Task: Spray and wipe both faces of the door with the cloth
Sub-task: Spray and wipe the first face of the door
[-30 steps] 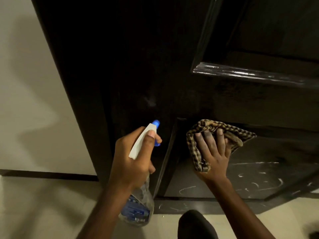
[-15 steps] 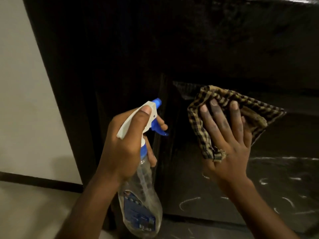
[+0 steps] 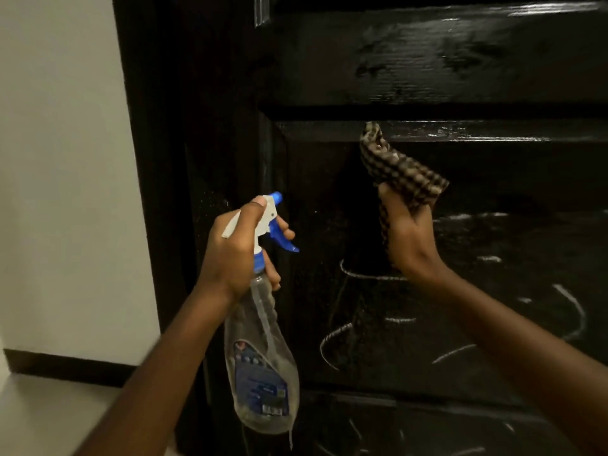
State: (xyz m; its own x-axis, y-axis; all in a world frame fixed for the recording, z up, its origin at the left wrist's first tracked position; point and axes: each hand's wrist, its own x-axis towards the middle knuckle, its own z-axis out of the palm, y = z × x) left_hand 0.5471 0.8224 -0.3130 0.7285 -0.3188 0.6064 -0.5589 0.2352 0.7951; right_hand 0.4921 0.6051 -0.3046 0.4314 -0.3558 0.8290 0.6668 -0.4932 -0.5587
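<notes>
Two hands are raised before a dark door (image 3: 427, 60): the left hand (image 3: 237, 251) grips the neck of a clear spray bottle (image 3: 263, 366), a finger at its blue trigger, the bottle hanging nearly upright with its nozzle facing the door's left upright. The right hand (image 3: 408, 238) clutches a bunched checked cloth (image 3: 401, 169) before the sunken lower panel; contact with the wood cannot be judged. White scribbles (image 3: 569, 307) lie below and right of the cloth, so the right hand is probably nearer for wiping them.
</notes>
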